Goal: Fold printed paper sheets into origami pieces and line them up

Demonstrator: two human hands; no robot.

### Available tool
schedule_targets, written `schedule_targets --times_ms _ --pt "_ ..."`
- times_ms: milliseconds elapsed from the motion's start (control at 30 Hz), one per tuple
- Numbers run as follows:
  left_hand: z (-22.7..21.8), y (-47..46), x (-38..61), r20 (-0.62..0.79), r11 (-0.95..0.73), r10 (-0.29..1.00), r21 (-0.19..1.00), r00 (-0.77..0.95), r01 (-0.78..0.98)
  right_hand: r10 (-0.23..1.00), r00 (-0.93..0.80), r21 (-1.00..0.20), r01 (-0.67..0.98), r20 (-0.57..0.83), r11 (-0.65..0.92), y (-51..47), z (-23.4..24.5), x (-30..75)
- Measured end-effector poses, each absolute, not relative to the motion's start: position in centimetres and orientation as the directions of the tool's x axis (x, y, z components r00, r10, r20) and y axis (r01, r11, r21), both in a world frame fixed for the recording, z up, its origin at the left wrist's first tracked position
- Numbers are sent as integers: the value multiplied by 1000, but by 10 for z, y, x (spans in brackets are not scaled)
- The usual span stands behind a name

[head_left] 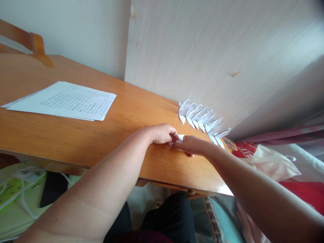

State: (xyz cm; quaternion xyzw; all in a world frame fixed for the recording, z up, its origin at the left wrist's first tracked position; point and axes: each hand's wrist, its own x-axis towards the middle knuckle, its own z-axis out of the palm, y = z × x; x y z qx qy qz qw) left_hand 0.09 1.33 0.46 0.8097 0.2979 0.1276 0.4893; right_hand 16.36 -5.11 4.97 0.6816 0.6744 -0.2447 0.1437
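Both my hands meet over a small piece of folded white paper (180, 137) just above the wooden desk (141, 114). My left hand (164, 133) has its fingers curled onto the paper's left end. From the other side my right hand (189, 145) grips the same piece, its thumb lying along it. Most of the paper is hidden by my fingers, so its folded shape cannot be made out. Beyond my hands, several folded paper pieces (199, 118) with pointed ends stand in a slanting row near the panel.
A stack of printed sheets (76, 101) lies at the desk's left. A pale wooden panel (192, 50) rises along the back. Red and white bags (273, 162) are at the right. Below left, a green power strip (20, 189) and cables sit beside a dark object.
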Motion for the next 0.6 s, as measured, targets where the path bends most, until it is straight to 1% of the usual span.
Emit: schedule_targets --times_ms 167,267,367,500,600 --pt "3 15 2 -86 -334 598 877 797 345 853 -35 -148 988 -521 -50 -51 49 164" --pt "1 16 2 -80 -343 596 874 799 343 845 -65 -195 980 -531 -47 -49 48 170" --pt "-1 16 2 -58 -361 602 870 796 336 823 -44 -237 965 -567 -111 -44 44 180" --pt "-4 16 2 -24 -380 642 858 766 346 824 3 -278 941 -567 -194 -40 38 189" --pt "-3 14 2 -13 -421 683 810 730 408 831 -25 -306 936 -556 -177 -40 37 188"
